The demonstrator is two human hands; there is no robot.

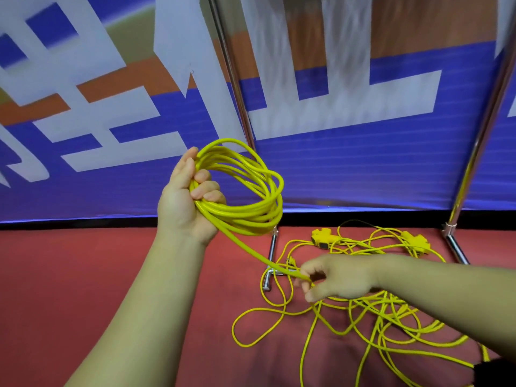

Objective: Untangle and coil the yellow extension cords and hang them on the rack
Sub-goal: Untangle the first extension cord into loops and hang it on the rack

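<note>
My left hand (187, 199) is raised and grips a coil of yellow extension cord (251, 191) made of several loops. One strand runs taut from that coil down and right to my right hand (335, 276), which pinches it low over the floor. Below and to the right of that hand, a loose tangle of yellow cord (377, 317) sprawls over the red carpet. Two yellow socket blocks (321, 237) (416, 240) lie at the far side of the tangle, between the feet of the chrome rack (243, 113).
The rack's two chrome uprights (485, 124) rise in front of a blue, white and orange banner (111, 129). Its left foot bar (269, 263) lies on the red carpet (83, 275) beside the tangle. A dark object (494, 372) shows at the bottom right corner.
</note>
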